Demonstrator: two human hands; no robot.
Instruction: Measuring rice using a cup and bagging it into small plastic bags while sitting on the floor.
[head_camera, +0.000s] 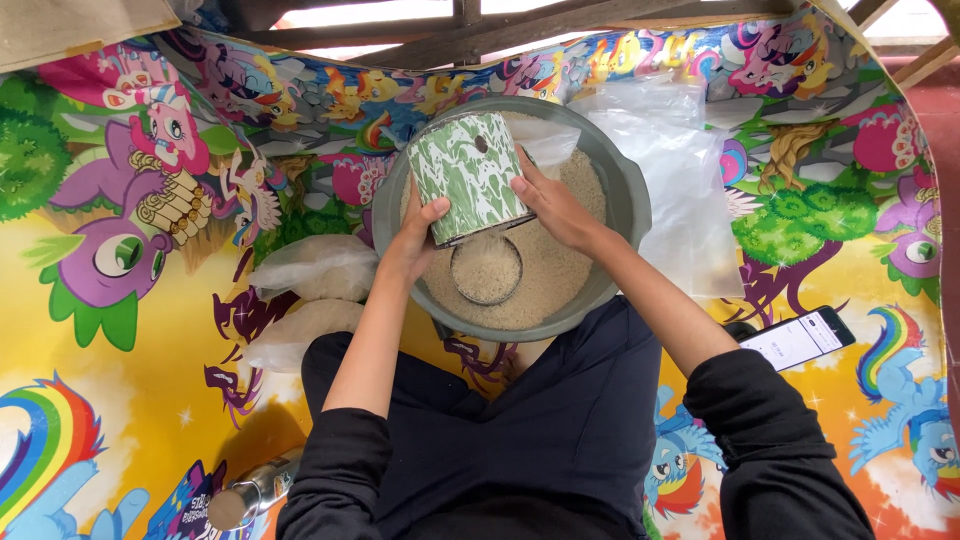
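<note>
1. Firstly, two filled clear bags (305, 300) lie left of the grey basin (625, 210).
2. Left hand (412, 240) and right hand (550, 205) both grip the tilted green-white tin (470, 175) over the rice (560, 270).
3. An empty plastic bag (680, 190) and a phone (800, 338) lie right.

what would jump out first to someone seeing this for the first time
At centre, both hands, left hand and right hand, tilt a green-and-white marbled tin so rice spills into a small round cup sunk in a grey basin of rice. Beneath everything lies a loud cartoon-pony mat, with filled clear bags at left and a phone at right.
</note>
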